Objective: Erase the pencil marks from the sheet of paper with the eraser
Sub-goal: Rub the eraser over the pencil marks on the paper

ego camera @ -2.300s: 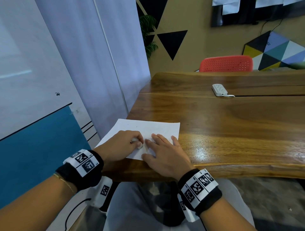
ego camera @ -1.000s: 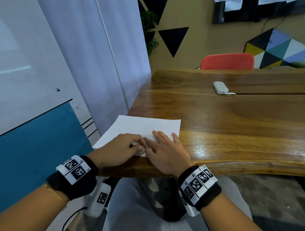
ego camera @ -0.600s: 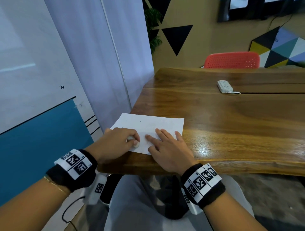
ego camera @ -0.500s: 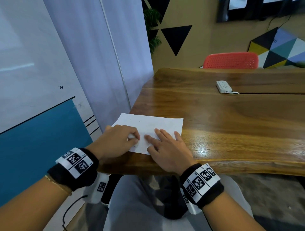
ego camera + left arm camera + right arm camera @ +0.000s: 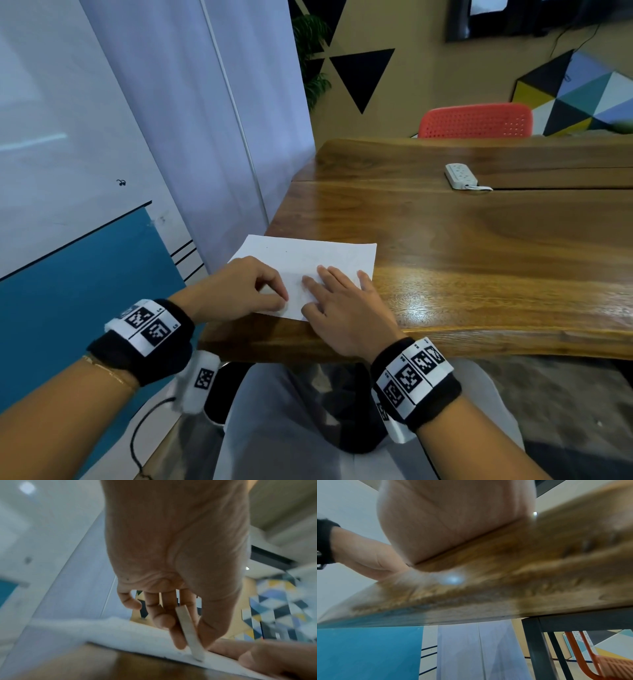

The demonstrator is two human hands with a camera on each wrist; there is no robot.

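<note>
Step in hand: rubbing. Left hand (image 5: 239,291) pinches eraser (image 5: 189,632) between thumb and curled fingers, lower end touching sheet of paper (image 5: 308,263) at near edge of wooden table (image 5: 479,257). Right hand (image 5: 346,308) flat, fingers straight, pressing sheet. Pencil marks too faint to judge. Next probably: short strokes, sheet held firmly.

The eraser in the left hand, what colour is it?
Off-white, a thin slab; the eraser shows best in the left wrist view.

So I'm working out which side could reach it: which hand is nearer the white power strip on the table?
Right. The right hand lies flat on the paper, on the power strip's side; the left hand is further left, pinching the eraser. Both are far from it.
</note>
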